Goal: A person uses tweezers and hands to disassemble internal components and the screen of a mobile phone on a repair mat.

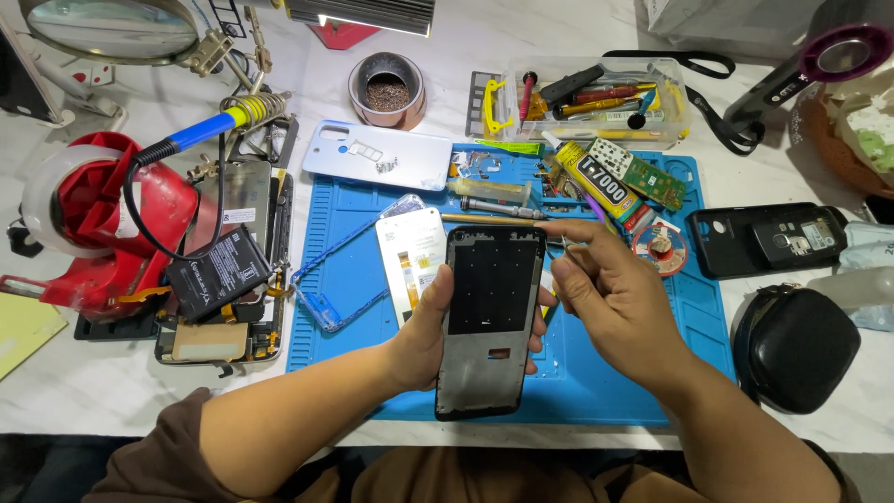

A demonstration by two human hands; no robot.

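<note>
My left hand grips a dark phone frame from below and behind, holding it upright over the blue work mat. My right hand hovers at the frame's upper right corner, its fingers pinched on a thin tool with a purple end. Just left of the frame lies a white phone screen panel. A light blue phone back cover lies at the mat's far left corner.
A glue tube, a green circuit board and a screwdriver lie at the mat's far edge. A dismantled phone with a black battery sits left, beside a red tape dispenser and soldering iron. A black pouch sits right.
</note>
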